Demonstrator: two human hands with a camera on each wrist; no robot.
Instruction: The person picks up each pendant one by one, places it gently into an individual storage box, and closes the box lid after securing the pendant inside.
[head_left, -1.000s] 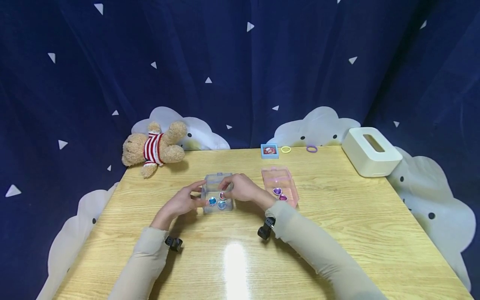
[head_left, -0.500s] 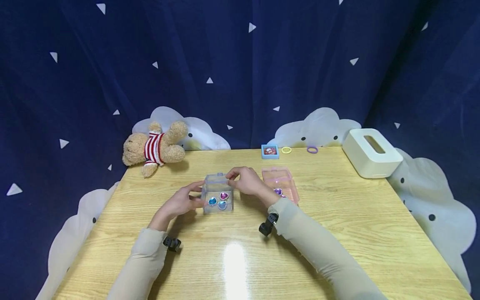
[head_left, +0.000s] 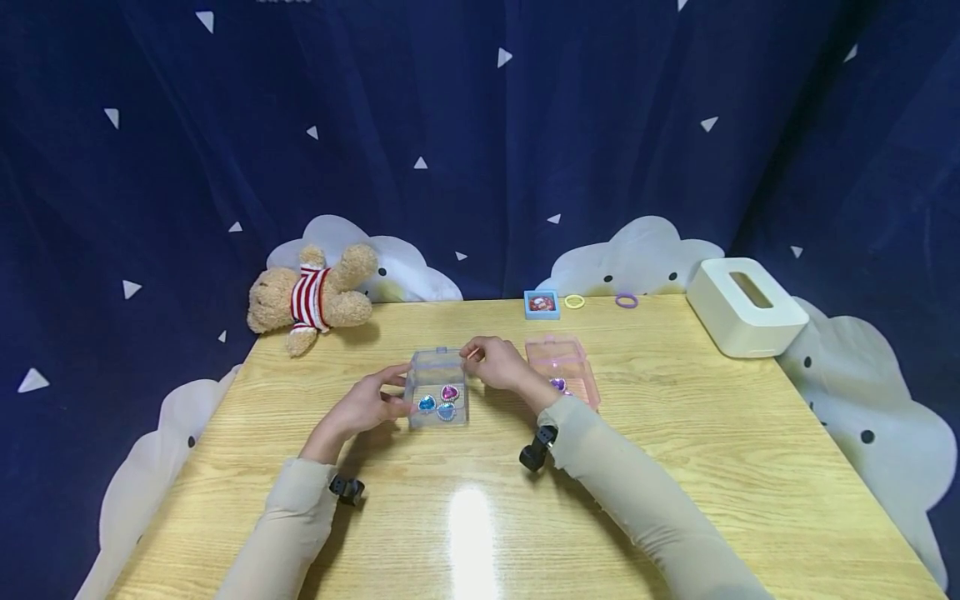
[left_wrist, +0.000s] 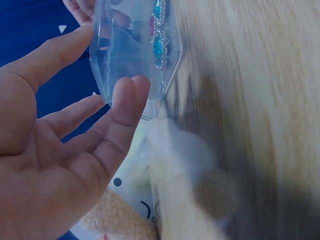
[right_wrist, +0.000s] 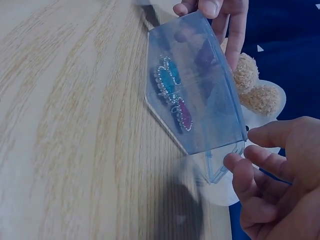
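A clear bluish plastic box [head_left: 437,422] stands on the table with its lid [head_left: 438,358] raised at the back. Inside lie three toy jewels with beaded silver rims: a deep blue one [head_left: 427,403], a pale blue one [head_left: 446,412] and a pink one [head_left: 449,393]. My left hand [head_left: 362,406] holds the box's left end, thumb and fingers spread along that side. At the right edge of the lid, my right hand [head_left: 498,364] pinches with thumb and forefinger; the right wrist view shows those fingertips [right_wrist: 233,161] right at the lid's corner.
Right of the right hand is an open pink box [head_left: 558,352] with purple jewels [head_left: 558,384], partly hidden by the wrist. Along the back edge lie a blue framed square [head_left: 542,305], yellow ring [head_left: 574,302], purple ring [head_left: 627,301], white tissue box [head_left: 746,308] and teddy bear [head_left: 309,292].
My right hand has withdrawn from over the pink jewel inside the clear box and moved up and right to the lid's edge. The left hand stays at the box's left end.
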